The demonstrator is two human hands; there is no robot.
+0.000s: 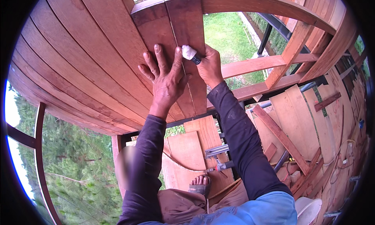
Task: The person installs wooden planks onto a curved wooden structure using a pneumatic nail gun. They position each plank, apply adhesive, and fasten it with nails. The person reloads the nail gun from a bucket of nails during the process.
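Observation:
My left hand [166, 82] lies flat with fingers spread on the reddish-brown wall boards, its index fingertip beside a seam. To the right of the seam is the end plank [188, 23], darker toward its top. My right hand [210, 68] is closed round that plank's right edge, with most of its fingers hidden behind it. A white wrapping [188, 52] with a black band covers what looks like the right thumb, which lies against the plank's face near the left index finger.
Curved wooden rails [265, 2] run above and to the right. Below, a metal air tool [218, 154] with a hose [179, 168] rests on loose plywood [183, 147]. Offcuts [281, 137] lie on the right-hand floor boards. Trees [78, 174] stand beyond the left side.

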